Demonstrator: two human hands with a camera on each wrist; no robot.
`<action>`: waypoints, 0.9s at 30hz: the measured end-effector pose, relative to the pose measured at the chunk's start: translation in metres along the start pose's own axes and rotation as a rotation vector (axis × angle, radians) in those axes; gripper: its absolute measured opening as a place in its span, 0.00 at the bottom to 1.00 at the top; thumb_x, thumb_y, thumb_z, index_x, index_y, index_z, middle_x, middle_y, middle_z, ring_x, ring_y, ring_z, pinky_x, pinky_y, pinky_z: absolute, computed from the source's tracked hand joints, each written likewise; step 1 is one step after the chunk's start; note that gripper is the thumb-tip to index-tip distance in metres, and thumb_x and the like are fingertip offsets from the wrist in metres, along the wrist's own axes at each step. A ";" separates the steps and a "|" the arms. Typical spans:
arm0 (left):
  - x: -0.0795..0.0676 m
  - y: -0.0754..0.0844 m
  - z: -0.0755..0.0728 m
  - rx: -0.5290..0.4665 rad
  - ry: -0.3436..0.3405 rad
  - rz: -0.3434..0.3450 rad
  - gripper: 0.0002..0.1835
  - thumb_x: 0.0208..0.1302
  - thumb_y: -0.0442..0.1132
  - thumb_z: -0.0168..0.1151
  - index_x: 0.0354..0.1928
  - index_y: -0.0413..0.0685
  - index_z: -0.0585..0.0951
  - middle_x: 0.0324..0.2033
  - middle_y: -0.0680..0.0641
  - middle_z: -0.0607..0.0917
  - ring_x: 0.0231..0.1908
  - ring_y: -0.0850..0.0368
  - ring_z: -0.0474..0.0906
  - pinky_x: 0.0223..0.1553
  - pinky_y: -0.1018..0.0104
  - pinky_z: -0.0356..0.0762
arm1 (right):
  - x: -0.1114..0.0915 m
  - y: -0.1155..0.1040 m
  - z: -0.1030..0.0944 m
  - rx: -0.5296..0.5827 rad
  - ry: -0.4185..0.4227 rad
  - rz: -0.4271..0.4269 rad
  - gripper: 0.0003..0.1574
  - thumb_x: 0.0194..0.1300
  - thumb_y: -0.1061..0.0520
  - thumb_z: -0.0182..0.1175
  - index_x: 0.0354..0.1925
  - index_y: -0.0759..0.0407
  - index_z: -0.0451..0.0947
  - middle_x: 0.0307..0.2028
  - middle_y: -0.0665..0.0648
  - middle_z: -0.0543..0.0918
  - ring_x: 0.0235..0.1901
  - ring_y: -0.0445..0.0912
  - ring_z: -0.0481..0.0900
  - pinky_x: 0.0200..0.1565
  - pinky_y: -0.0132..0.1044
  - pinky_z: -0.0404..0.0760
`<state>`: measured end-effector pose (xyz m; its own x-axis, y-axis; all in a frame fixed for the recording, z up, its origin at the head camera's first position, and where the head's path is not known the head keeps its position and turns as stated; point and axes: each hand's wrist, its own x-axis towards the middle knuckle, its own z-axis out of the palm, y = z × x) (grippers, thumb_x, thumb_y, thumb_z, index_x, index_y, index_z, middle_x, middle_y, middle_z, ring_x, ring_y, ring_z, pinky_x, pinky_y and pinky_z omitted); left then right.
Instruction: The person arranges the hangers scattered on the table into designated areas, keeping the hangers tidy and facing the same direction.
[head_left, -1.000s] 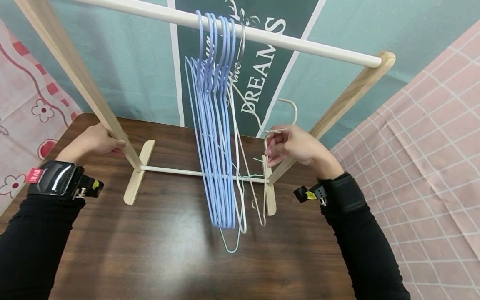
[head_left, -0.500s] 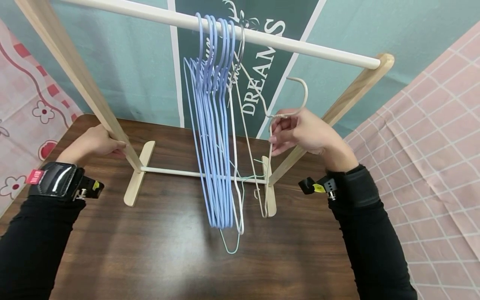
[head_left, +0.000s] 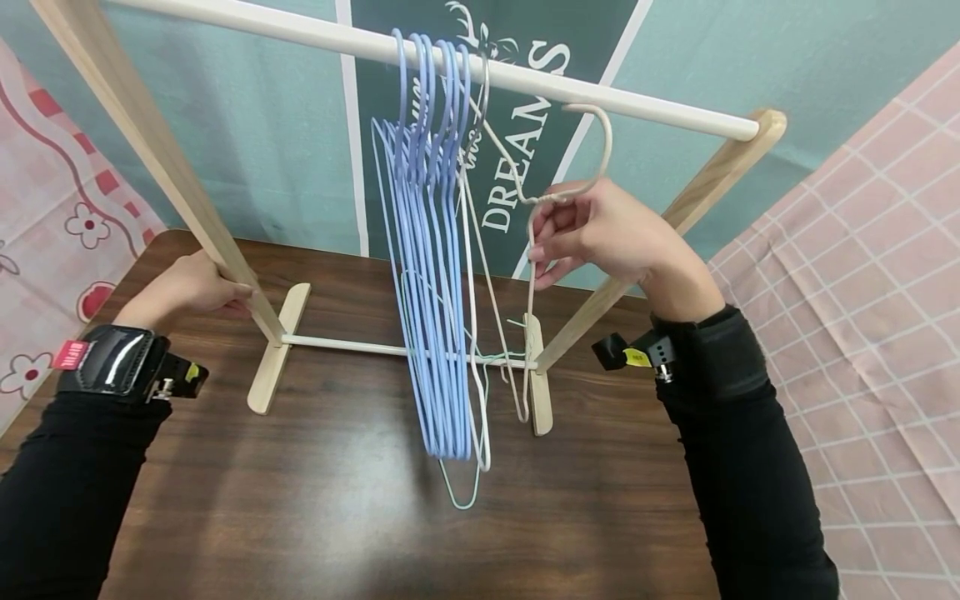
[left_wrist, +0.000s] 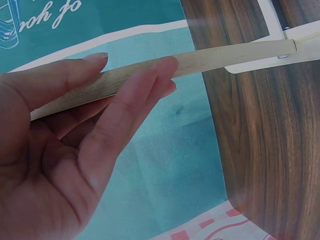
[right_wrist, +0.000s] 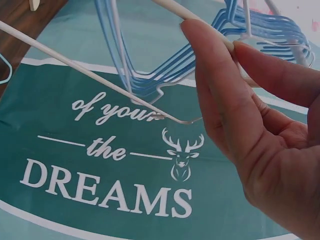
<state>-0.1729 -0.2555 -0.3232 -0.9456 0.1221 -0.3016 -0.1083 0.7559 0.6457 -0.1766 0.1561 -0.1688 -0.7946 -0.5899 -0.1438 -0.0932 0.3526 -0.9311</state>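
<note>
My right hand [head_left: 600, 237] pinches a cream clothes hanger [head_left: 608, 146] by its wire just below the hook. The hook's tip overlaps the lower edge of the rack's white rail [head_left: 660, 108] in the head view. Between thumb and fingertips, the right wrist view shows the same hanger, one long arm [right_wrist: 55, 55] stretching off to the left. My left hand [head_left: 191, 287] grips the rack's left wooden post [head_left: 153, 142] low down, thumb on one side, fingers on the other. Several blue hangers [head_left: 442, 333] hang bunched on the rail, left of the held one.
A white hanger [head_left: 486, 442] and a pale green one [head_left: 465, 506] hang beside the blue bunch. The rack's lower bar [head_left: 348, 342] joins its wooden feet [head_left: 273, 371] on the brown table [head_left: 337, 517]. A pink checked cloth [head_left: 862, 333] stands at the right.
My right hand has raised the cream hanger, bringing its hook from well under the rail up to the rail's height in view. The left hand stays on the post.
</note>
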 end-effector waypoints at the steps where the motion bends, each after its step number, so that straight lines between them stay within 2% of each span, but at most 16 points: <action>1: 0.000 0.000 0.000 -0.002 0.000 -0.002 0.20 0.62 0.34 0.55 0.47 0.19 0.69 0.26 0.31 0.81 0.23 0.51 0.82 0.27 0.59 0.81 | 0.001 -0.002 0.001 -0.003 0.001 0.002 0.05 0.58 0.77 0.51 0.33 0.74 0.70 0.26 0.68 0.75 0.27 0.53 0.79 0.34 0.53 0.81; 9: 0.001 -0.002 0.001 -0.002 0.006 -0.008 0.20 0.62 0.34 0.55 0.47 0.20 0.70 0.26 0.31 0.81 0.23 0.51 0.82 0.26 0.58 0.81 | 0.007 -0.008 0.007 0.030 -0.010 0.015 0.05 0.57 0.78 0.51 0.33 0.73 0.70 0.25 0.67 0.75 0.27 0.55 0.79 0.34 0.53 0.81; 18: 0.001 -0.001 0.001 -0.017 0.004 -0.004 0.20 0.62 0.34 0.55 0.47 0.20 0.70 0.26 0.31 0.81 0.25 0.48 0.83 0.26 0.59 0.81 | 0.007 -0.023 0.011 -0.043 0.010 -0.015 0.04 0.58 0.78 0.50 0.34 0.76 0.69 0.26 0.68 0.75 0.26 0.56 0.80 0.34 0.52 0.81; 27: 0.001 -0.001 0.003 -0.029 0.015 -0.007 0.20 0.62 0.34 0.55 0.48 0.21 0.70 0.27 0.30 0.81 0.26 0.47 0.83 0.26 0.59 0.81 | 0.018 -0.029 0.011 -0.086 0.032 0.011 0.04 0.58 0.77 0.50 0.35 0.78 0.68 0.25 0.67 0.76 0.24 0.59 0.81 0.34 0.50 0.82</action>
<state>-0.1729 -0.2544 -0.3260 -0.9491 0.1070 -0.2962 -0.1239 0.7379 0.6634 -0.1820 0.1275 -0.1478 -0.8144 -0.5626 -0.1420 -0.1342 0.4207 -0.8972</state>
